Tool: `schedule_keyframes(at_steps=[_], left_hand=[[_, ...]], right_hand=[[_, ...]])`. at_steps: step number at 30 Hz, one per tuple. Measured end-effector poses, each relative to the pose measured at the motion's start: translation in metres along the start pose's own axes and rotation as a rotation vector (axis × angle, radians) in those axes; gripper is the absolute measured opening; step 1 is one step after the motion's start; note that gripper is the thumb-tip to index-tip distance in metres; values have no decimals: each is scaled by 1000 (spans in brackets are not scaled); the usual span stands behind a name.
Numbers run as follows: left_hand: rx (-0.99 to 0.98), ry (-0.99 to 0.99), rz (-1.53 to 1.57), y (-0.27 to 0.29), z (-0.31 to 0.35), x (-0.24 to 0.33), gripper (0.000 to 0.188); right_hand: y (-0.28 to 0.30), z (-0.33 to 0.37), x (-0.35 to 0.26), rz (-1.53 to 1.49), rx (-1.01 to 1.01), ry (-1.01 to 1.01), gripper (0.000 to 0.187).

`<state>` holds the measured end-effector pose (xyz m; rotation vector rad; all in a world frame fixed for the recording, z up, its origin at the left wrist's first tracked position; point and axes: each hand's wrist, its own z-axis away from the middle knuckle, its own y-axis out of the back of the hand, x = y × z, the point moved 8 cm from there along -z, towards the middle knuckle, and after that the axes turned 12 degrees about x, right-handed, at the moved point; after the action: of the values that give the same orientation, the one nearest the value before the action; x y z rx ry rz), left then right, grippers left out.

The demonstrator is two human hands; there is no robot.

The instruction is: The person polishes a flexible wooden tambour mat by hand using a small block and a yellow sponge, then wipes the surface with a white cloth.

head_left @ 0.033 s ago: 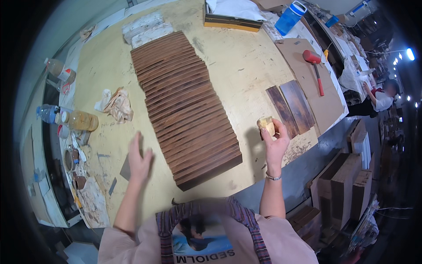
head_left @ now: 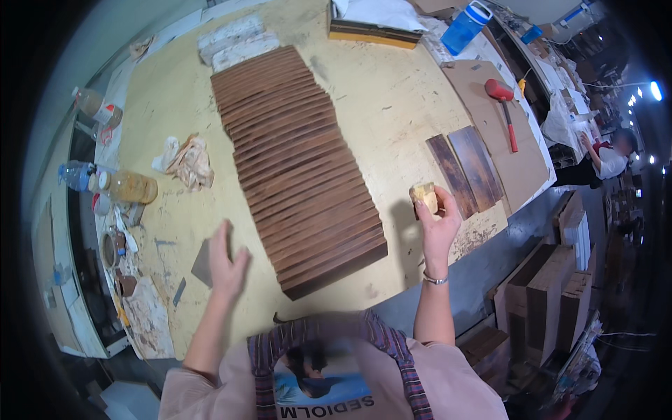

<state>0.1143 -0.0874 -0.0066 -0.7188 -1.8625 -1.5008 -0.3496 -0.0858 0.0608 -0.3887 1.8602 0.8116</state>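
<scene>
A long row of dark brown wooden slats [head_left: 301,168], lying overlapped like shingles, runs away from me across the pale yellow table [head_left: 378,105]. My right hand [head_left: 441,217] is off the row's right side, its fingers and thumb pinching a small yellowish block [head_left: 423,196] with brown stains; whether it is sponge or wood I cannot tell. On the other side, my left hand [head_left: 227,266] holds nothing, thumb and fingers apart, close to the row's near left edge. A thin grey sheet [head_left: 201,264] lies partly under that hand.
Two loose dark slats [head_left: 476,164] lie at right, beside a cardboard sheet bearing a red mallet [head_left: 500,91]. A crumpled rag [head_left: 187,162] and bottles [head_left: 126,187] sit left. White-smeared blocks [head_left: 238,43], a box [head_left: 371,31] and a blue bottle [head_left: 465,29] stand far off.
My left hand has shifted slightly toward me and to the right, staying open. My right hand keeps its hold on the yellowish block, almost unmoved.
</scene>
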Motion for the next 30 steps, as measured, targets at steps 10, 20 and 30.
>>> schedule_keyframes(at_steps=[10, 20, 30], left_hand=[[-159, -149, -211, -40, 128, 13, 107], [-73, -266, -346, -52, 121, 20, 87], [-70, -257, -358, -53, 120, 17, 89]], right_hand=[[-77, 42, -44, -41, -202, 80, 41], [-139, 174, -102, 40, -455, 657, 50], [-126, 96, -48, 208, -150, 654, 30]])
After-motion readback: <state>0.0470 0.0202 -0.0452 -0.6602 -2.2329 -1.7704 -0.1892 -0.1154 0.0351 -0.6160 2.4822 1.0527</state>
